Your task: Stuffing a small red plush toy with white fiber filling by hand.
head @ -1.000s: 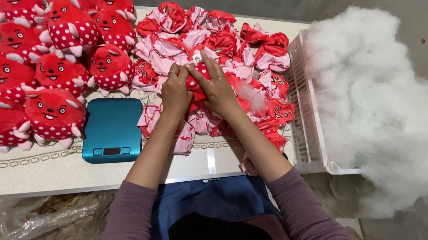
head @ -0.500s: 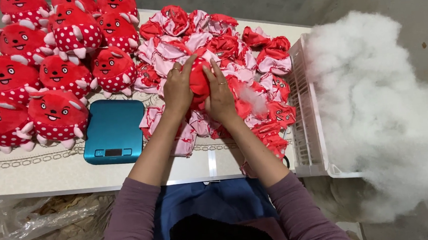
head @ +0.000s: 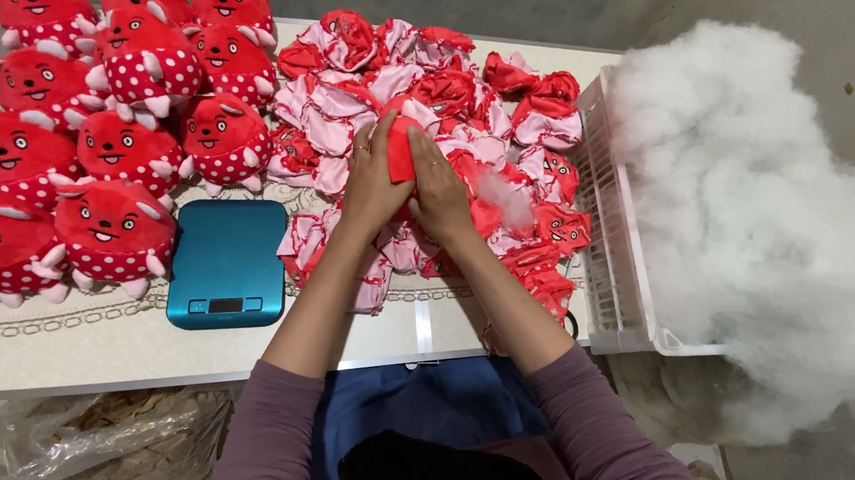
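My left hand point(head: 371, 181) and my right hand point(head: 437, 191) press together around one red plush toy skin point(head: 400, 152), held above a pile of unstuffed red and pink toy skins point(head: 407, 91) on the white table point(head: 84, 349). Only a strip of the held skin shows between my palms. A small tuft of white stuffing point(head: 501, 197) lies on the pile just right of my right hand.
Several stuffed red plush toys with white-dotted bodies point(head: 90, 143) fill the table's left. A teal kitchen scale point(head: 225, 262) sits in front of them. A white plastic crate point(head: 611, 247) stands at the right edge beside a big heap of white fibre stuffing point(head: 767, 216). Plastic bags point(head: 81, 455) lie below.
My hands have closed tighter around the red skin and drawn it slightly toward me; a second ago more of it showed between my fingers.
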